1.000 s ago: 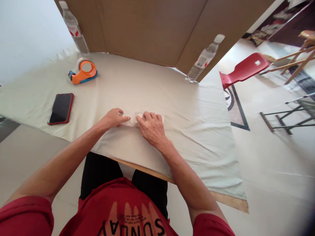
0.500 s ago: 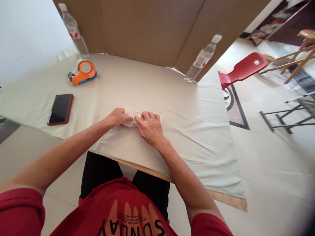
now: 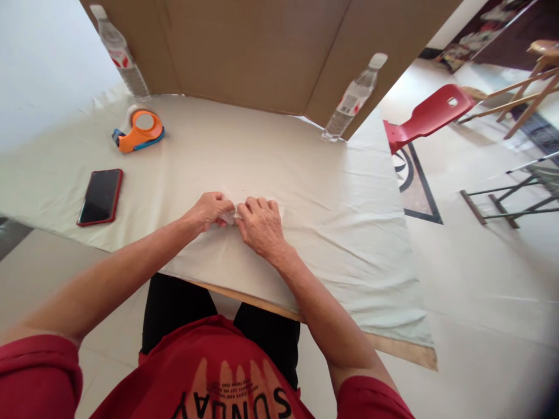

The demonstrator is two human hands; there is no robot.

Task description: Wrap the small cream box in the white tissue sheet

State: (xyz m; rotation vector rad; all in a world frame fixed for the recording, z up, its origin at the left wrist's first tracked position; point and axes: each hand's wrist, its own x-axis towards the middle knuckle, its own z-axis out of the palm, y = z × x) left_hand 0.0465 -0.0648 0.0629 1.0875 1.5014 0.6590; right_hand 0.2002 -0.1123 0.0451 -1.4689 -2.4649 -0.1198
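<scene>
Though close together, left hand [image 3: 212, 210] in a pinch, right hand [image 3: 262, 228] palm-down.

Whitish for the thin sheet [image 3: 227, 217]. Pale beige, shading to faint green, across the cloth [image 3: 209, 151]. Bright orange edged with blue on the tape dispenser [image 3: 142, 138]; black framed in red on the phone [image 3: 100, 196]. Plain brown for the cardboard [image 3: 248, 52]. Clear, banded red and white, on left bottle [image 3: 119, 55] and right bottle [image 3: 353, 100]. Solid red on the chair [image 3: 432, 119]. Deep red printed with black for the shirt [image 3: 174, 372].
</scene>
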